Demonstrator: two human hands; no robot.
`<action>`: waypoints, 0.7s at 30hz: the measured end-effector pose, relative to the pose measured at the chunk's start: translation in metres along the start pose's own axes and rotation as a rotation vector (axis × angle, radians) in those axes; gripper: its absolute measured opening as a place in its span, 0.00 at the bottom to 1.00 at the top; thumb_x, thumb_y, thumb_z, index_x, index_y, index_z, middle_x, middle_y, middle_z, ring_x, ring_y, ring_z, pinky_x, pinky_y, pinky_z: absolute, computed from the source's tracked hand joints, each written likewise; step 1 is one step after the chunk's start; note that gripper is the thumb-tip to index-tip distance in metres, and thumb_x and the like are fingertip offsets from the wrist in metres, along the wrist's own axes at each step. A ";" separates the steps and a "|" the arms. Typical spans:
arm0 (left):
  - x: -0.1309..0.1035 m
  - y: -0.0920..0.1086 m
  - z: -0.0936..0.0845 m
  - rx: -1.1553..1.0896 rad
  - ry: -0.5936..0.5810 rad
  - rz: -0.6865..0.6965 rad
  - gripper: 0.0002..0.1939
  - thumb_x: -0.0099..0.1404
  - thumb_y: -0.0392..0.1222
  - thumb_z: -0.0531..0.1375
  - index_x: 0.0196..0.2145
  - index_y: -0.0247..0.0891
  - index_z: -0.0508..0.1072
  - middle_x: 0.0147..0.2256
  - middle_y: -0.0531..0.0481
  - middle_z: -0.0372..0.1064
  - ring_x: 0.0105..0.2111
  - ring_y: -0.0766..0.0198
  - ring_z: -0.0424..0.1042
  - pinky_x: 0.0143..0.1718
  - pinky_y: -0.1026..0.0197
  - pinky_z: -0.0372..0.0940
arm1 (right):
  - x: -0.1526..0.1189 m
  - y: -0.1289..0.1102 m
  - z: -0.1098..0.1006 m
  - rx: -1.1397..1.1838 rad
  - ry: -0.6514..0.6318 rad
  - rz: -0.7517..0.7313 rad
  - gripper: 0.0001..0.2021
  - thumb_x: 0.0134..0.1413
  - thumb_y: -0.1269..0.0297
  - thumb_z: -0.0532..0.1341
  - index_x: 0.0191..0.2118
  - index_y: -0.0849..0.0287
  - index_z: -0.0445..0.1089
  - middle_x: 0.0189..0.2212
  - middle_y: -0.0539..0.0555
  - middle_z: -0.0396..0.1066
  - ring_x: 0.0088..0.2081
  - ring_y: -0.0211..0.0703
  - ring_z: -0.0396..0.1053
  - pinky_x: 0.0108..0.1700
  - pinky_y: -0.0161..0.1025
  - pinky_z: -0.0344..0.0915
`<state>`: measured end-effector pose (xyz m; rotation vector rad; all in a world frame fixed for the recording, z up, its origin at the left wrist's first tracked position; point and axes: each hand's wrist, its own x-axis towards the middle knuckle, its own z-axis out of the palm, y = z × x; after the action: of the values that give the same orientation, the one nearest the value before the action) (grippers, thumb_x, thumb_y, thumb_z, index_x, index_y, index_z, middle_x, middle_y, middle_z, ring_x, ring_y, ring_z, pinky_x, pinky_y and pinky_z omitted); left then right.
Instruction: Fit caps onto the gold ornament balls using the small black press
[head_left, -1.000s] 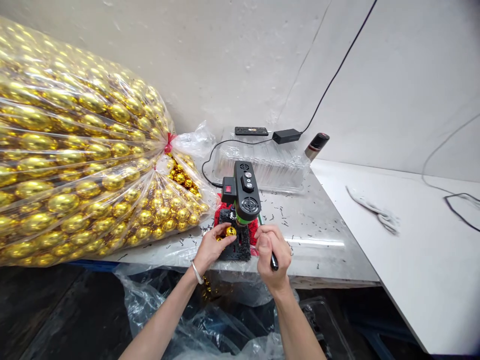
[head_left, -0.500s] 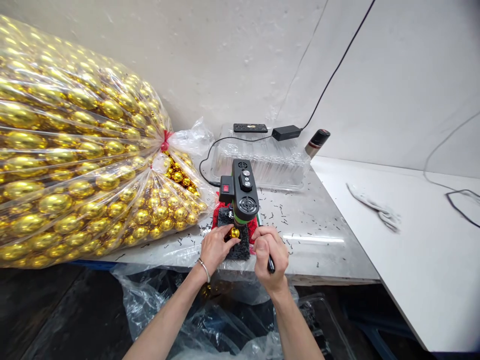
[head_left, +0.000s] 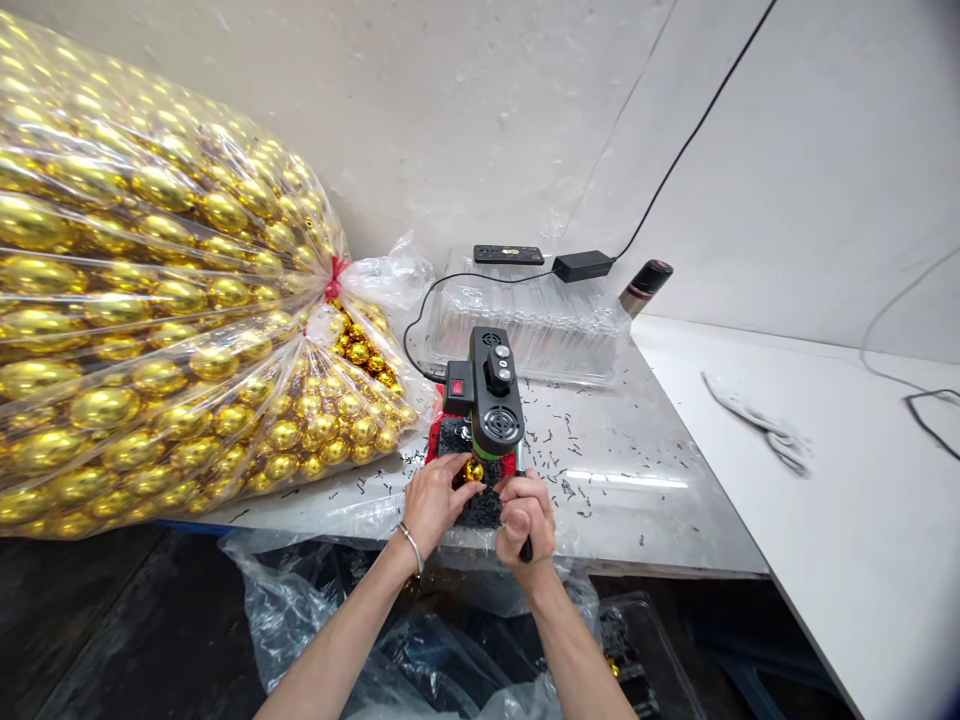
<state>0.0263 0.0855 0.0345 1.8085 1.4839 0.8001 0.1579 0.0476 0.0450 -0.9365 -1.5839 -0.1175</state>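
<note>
A small gold ball (head_left: 473, 471) is held between the thumb and fingers of my left hand (head_left: 435, 500), just under the front end of a black bench machine (head_left: 496, 390). My right hand (head_left: 527, 518) is wrapped round the black-gripped lever handle (head_left: 526, 549) on the machine's right side. Below the ball lies the machine's dark base (head_left: 480, 513), covered with small black bits. Red material (head_left: 434, 440) shows around this base. The ball's underside and the machine part right above it are partly hidden.
Large clear bags of gold balls (head_left: 172, 300) fill the left. Behind the machine stands a clear plastic tray (head_left: 525, 330), with a power adapter (head_left: 583, 266) and remote control (head_left: 508, 255) on top. Black scraps litter the metal table (head_left: 675, 520). Clear plastic sheeting (head_left: 450, 650) hangs below its front edge.
My right hand has moved left and slightly down with the lever handle, closer to the machine. My left hand stays at the gold ball. The whole view has shifted slightly.
</note>
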 end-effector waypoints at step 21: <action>-0.099 -0.029 0.007 -0.864 -0.505 -0.696 0.32 0.47 0.69 0.61 0.27 0.32 0.73 0.21 0.51 0.68 0.19 0.70 0.62 0.21 0.66 0.57 | 0.057 -0.039 -0.020 0.090 -0.045 0.130 0.13 0.58 0.77 0.48 0.24 0.57 0.55 0.22 0.49 0.59 0.30 0.37 0.63 0.31 0.37 0.58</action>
<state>-0.0015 -0.0086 0.0020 0.6914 1.0545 0.4516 0.1532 0.0386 0.1161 -0.9749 -1.5519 0.0661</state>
